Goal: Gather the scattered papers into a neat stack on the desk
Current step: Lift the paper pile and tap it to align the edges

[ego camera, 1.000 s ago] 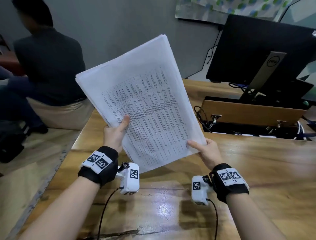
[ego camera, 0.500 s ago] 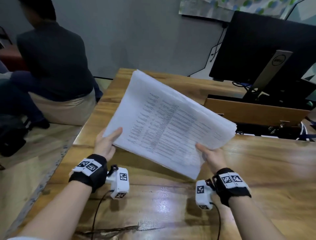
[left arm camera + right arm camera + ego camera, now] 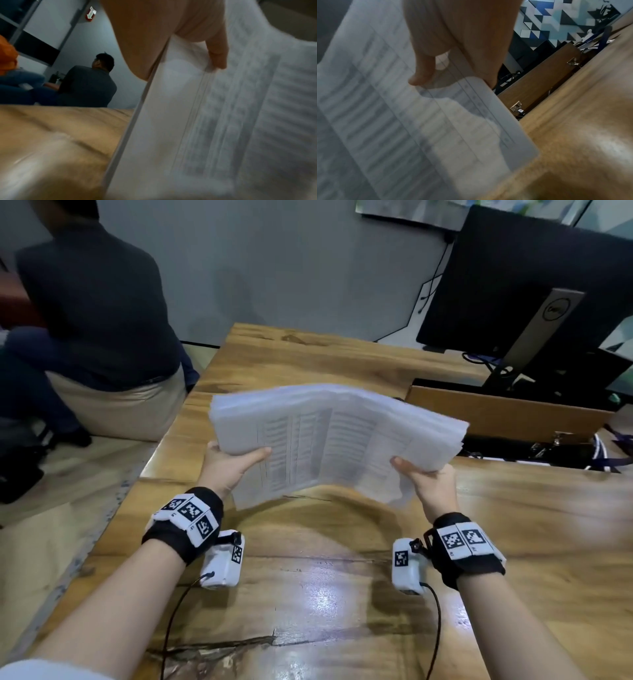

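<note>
Left hand [image 3: 230, 465] pinches paper stack [image 3: 329, 436] at 9 o'clock edge, thumb on top. Right hand [image 3: 428, 479] pinches 3 o'clock edge, thumb on top. Stack held above wooden desk [image 3: 308, 594], blurred, long axis running 9 to 3, middle bowed upward. Monitor [image 3: 534, 285] at 2 o'clock, seated person [image 3: 99, 313] at 10.

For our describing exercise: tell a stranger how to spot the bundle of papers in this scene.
Find the long wooden desk with a black monitor at its far right. Above the desk's middle, a left hand and a right hand grip a thick bundle of papers by its near corners. It is the only white thing printed with grey tables, and it bows upward.
</note>
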A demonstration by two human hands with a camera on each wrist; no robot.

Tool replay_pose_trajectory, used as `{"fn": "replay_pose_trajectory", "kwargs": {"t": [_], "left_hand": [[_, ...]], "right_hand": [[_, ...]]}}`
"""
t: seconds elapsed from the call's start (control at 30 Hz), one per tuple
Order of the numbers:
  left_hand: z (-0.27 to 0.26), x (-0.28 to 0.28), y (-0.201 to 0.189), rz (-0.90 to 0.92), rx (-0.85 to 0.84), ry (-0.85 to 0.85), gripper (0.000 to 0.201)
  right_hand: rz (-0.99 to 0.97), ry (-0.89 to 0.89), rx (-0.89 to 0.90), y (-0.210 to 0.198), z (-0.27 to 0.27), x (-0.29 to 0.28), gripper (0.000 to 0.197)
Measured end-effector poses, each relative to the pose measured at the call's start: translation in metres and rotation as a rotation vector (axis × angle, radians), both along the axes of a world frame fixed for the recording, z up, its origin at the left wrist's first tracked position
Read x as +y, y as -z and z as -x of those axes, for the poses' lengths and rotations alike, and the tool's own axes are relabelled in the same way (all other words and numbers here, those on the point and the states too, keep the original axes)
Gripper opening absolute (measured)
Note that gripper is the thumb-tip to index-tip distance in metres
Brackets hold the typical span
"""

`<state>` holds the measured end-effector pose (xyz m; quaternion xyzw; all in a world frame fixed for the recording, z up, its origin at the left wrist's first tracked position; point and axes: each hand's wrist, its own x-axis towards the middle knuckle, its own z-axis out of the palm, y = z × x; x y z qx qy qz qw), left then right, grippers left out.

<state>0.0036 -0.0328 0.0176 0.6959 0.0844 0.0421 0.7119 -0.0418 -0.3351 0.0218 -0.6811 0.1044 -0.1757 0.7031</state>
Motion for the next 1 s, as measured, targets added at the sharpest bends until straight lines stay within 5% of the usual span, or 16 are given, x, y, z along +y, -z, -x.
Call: {"fn": "replay_pose_trajectory", "kwargs": {"t": [0.33, 0.63, 0.83, 1.0], "left_hand": [[0.005, -0.001, 0.000, 0.032, -0.109, 0.035, 0.023], [0.010, 0.010, -0.016, 0.011, -0.178, 0.028, 0.018], [0.009, -0.007, -0.037, 0.071, -0.268, -0.102, 0.015], [0.006, -0.009, -0.035, 0.098, -0.254, -0.201, 0.019]], "right_hand": [[-0.063, 0.095, -0.030, -0.003, 0.006, 0.006, 0.022], [-0.027, 0.122, -0.054, -0.023, 0.006, 0.015, 0.018], [-0.095, 0.294, -0.048, -0.035, -0.004, 0.022, 0.031], [-0.075, 0.344, -0.015, -0.036, -0.008, 0.024, 0.016]]}}
